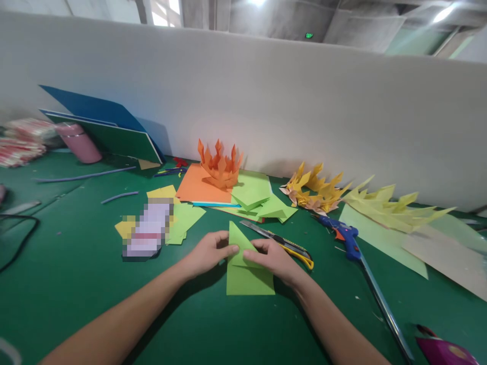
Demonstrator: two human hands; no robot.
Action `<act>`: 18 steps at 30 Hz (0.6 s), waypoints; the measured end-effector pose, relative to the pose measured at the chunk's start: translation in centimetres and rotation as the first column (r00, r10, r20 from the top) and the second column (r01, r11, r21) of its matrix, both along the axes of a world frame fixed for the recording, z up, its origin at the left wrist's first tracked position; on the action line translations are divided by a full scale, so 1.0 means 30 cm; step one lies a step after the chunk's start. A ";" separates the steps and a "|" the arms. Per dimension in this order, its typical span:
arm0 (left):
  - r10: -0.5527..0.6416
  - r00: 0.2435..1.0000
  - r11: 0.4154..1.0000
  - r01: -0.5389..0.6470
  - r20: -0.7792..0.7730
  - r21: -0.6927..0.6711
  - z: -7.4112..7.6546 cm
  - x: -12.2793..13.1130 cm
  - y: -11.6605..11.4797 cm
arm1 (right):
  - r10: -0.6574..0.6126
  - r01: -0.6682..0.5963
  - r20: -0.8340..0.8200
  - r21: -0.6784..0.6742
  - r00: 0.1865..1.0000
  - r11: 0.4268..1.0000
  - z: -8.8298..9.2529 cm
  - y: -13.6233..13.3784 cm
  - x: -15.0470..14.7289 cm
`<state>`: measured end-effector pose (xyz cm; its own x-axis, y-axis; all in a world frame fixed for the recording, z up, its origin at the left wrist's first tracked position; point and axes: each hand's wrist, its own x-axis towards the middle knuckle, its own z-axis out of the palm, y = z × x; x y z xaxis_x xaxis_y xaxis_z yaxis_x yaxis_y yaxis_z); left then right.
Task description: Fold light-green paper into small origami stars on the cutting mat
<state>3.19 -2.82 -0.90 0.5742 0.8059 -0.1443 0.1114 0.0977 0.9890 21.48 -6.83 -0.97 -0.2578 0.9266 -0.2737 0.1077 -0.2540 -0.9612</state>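
Observation:
A light green sheet of paper (249, 284) lies before me on the green table, its top folded to a slanting point. My left hand (211, 252) pinches the paper's left edge between thumb and fingers. From the other side, my right hand (273, 259) grips the folded flap, thumb on top and fingers behind. Just beyond my right hand rests a utility knife (292, 251) with its blade out and a yellow-and-black handle. Loose green paper pieces (262, 200) are piled behind the folded sheet.
An orange paper crown (220, 170) stands on orange paper; a yellow crown (315, 190) and a pale-green spiky strip (391, 205) are further right. A blue glue gun (344, 235) holds a long clear stick. A blurred-out object (150, 228) lies left, a pink bottle (79, 143) behind.

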 end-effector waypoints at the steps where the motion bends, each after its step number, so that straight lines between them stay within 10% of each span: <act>1: 0.003 1.000 1.000 -0.002 -0.008 0.009 -0.003 -0.001 0.000 | -0.005 0.005 0.010 0.001 1.000 1.000 -0.002 -0.002 -0.003; 18: 0.210 0.976 0.976 -0.205 0.060 -0.080 0.015 0.010 -0.006 | -0.104 0.098 0.063 0.082 0.993 0.992 -0.027 0.005 -0.021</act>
